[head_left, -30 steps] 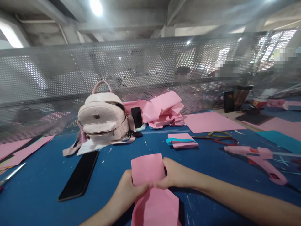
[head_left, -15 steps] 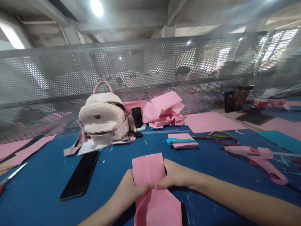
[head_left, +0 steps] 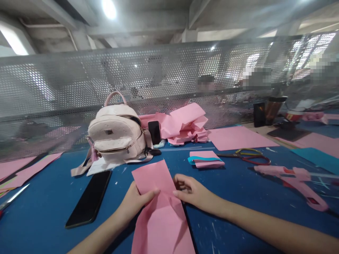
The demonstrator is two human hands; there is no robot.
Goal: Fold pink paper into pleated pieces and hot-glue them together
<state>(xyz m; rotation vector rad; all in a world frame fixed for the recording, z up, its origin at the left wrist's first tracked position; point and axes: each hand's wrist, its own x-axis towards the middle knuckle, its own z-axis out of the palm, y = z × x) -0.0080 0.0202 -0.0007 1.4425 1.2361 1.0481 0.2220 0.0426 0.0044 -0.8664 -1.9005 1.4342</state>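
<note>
A creased, folded piece of pink paper [head_left: 162,218] rises from the bottom edge of the head view, its narrower top end tilted to the left. My left hand [head_left: 136,201] is closed on its left side, thumb pressed flat on the front, the other fingers hidden behind. At the paper's right edge is my right hand [head_left: 193,192], fingers loosely curled and apart from the thumb, whose tip touches the edge. Behind lies a small folded pink piece with a blue strip [head_left: 205,159]. Scissors [head_left: 249,155] with yellow and red handles lie next to it.
A pink glue gun [head_left: 293,180] lies at the right. On the left are a black phone [head_left: 90,199] and a blade with a red handle [head_left: 13,199]. A pale backpack [head_left: 116,130] and crumpled pink paper [head_left: 185,123] stand before a perforated metal screen [head_left: 169,81].
The paper's top has tilted left and moved toward me. My right hand has slid from the paper's middle to its right edge and loosened. My left hand has shifted slightly left, still gripping.
</note>
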